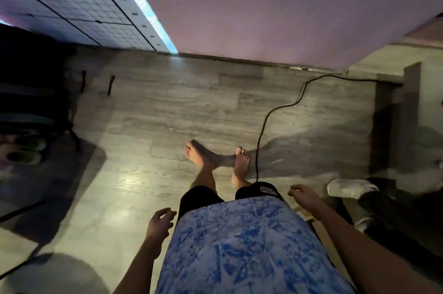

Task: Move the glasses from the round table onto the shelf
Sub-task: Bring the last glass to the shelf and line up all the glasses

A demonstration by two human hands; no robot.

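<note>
I look straight down at a grey wood-pattern floor and my own bare feet. My left hand (pixel 160 224) hangs beside my left hip, fingers loosely apart, holding nothing. My right hand (pixel 304 196) hangs by my right hip, fingers curled loosely, with nothing in it. No glasses, round table or shelf can be made out in this view.
A black cable (pixel 263 126) runs across the floor from the right wall to my right foot. A dark rack with shoes (pixel 26 147) stands at the left. A white object (pixel 350 187) and dark clutter lie at the right. A pink wall (pixel 263 6) is ahead.
</note>
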